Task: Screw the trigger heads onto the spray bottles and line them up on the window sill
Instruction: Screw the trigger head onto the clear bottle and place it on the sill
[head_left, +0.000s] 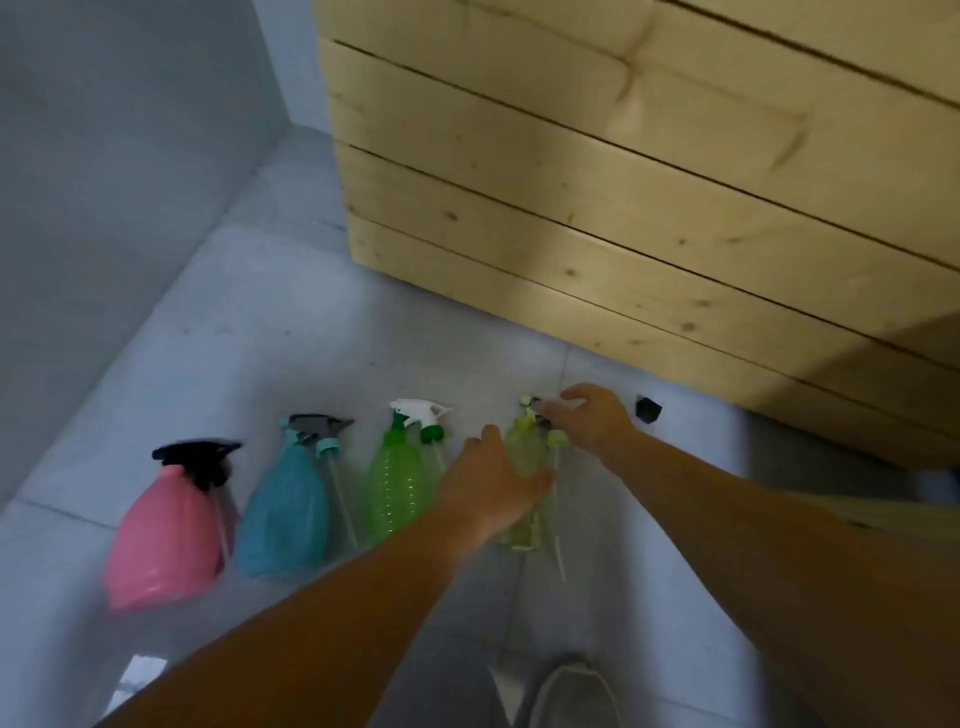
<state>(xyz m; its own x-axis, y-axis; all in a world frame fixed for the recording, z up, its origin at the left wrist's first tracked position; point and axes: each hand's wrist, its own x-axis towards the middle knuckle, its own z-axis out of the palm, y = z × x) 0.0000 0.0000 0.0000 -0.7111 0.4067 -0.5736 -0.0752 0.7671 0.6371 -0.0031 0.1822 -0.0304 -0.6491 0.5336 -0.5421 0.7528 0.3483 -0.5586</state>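
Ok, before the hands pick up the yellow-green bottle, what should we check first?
1. Both hands near the right bottle: ok. The left hand lies over the yellow-green bottle; the right hand is at its trigger head.
2. Fingers closed on anything: cannot tell, the picture is blurry.
3. Trigger head still off this bottle: ok, its cap and tube lie beside the body.
4. Other bottles out of the way: ok. The green bottle, blue bottle and pink bottle lie to the left.
5. Floor free around the bottle: not ok, a small black piece sits to the right.
6. Window sill ready: cannot tell, not in view.
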